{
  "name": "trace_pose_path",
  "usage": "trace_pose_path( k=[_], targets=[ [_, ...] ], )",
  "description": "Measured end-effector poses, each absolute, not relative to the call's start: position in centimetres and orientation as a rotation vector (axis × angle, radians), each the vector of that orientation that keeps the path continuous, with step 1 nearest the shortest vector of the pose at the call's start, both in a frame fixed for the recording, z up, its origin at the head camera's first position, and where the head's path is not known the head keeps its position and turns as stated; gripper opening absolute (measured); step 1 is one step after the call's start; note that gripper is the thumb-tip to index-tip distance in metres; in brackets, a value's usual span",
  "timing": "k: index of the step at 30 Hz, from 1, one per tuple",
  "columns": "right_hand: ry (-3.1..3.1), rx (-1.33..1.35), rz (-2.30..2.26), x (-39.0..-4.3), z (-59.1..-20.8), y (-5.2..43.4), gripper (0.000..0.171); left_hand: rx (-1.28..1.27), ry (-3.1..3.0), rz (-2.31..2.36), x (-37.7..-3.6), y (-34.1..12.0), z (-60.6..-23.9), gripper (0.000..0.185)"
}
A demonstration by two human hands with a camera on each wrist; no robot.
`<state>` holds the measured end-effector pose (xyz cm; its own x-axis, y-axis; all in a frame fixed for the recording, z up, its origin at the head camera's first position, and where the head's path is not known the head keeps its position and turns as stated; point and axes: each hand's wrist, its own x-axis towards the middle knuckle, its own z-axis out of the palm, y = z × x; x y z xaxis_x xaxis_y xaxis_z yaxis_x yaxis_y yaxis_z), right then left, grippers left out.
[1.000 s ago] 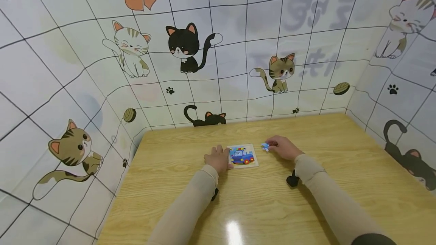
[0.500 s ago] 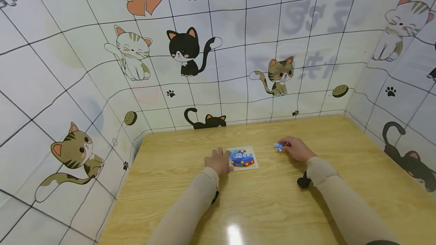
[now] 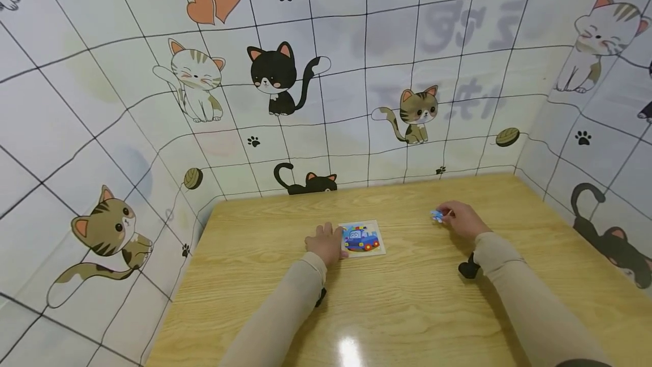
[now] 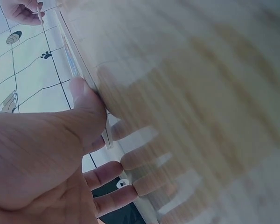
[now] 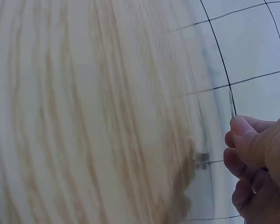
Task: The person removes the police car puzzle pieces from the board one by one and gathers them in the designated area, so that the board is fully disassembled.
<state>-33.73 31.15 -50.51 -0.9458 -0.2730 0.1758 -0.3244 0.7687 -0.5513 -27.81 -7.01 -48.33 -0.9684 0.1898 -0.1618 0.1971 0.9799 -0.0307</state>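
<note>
A small square jigsaw puzzle board [image 3: 374,253] with a blue cartoon vehicle lies on the table in the head view. My left hand [image 3: 325,244] rests at its left side, fingers spread, with the thumb and forefinger at the board's edge. From the left wrist, the board [image 4: 108,139] shows only as a thin edge beside the thumb. Well to the right of the board, my right hand [image 3: 463,220] pinches a blue puzzle piece [image 3: 437,216] between thumb and fingers. The right wrist view catches that puzzle piece [image 5: 232,103] edge-on, upright above the table.
The wooden table [image 3: 387,310] meets a cat-patterned wall covering [image 3: 346,101] at the back and sides. A dark wrist device [image 3: 468,268] hangs under the right sleeve.
My right hand has moved to the right, away from the board, carrying the puzzle piece. The left hand has stayed at the board's left edge.
</note>
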Motion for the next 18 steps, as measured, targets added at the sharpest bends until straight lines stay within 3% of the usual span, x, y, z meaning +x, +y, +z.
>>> trace_pose_path(
  k=[18],
  targets=[
    [-2.955, 0.378, 0.846, -33.6, -50.7, 33.6, 0.026, 0.278, 2.956, -0.074, -27.8, -6.8, -48.1, 0.074]
  ],
)
